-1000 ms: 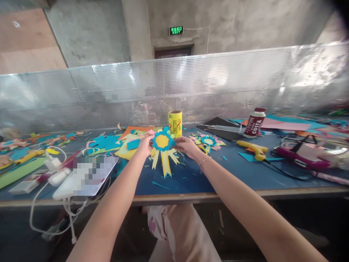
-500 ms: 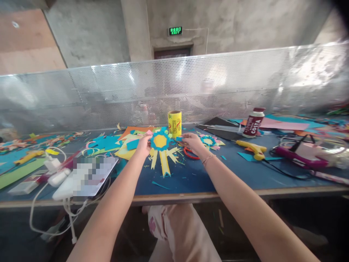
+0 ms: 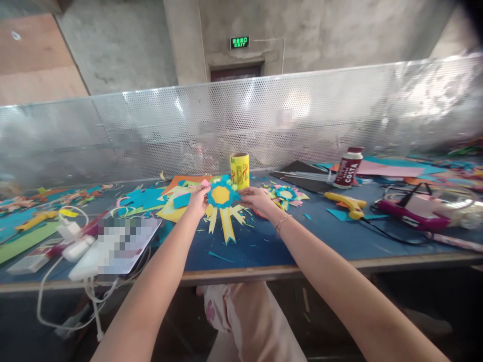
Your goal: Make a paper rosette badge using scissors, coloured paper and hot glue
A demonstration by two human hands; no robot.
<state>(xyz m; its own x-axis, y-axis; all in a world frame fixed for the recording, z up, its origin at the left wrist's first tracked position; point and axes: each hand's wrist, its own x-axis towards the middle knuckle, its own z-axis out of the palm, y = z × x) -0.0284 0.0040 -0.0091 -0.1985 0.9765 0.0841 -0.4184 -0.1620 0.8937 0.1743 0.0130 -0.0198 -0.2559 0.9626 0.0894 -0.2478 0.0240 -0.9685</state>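
Observation:
A paper rosette (image 3: 222,198) with a yellow centre, a blue toothed ring and yellow ribbon tails is held up over the blue table (image 3: 264,241). My left hand (image 3: 198,200) pinches its left edge with closed fingers. My right hand (image 3: 256,200) grips its right edge, fingers closed on the blue ring. A yellow cylinder (image 3: 240,170) stands just behind the rosette. A second, smaller paper flower (image 3: 286,194) lies to the right of my right hand.
A yellow glue gun (image 3: 347,204) and a Costa bottle (image 3: 347,167) are on the right. A tablet (image 3: 121,244), white chargers and cables lie at front left. Coloured paper scraps cover the back. A perforated metal screen (image 3: 339,115) runs behind the table.
My right hand reached out to the right of the rosette half a second ago and has come back to its right edge. The left hand kept its hold.

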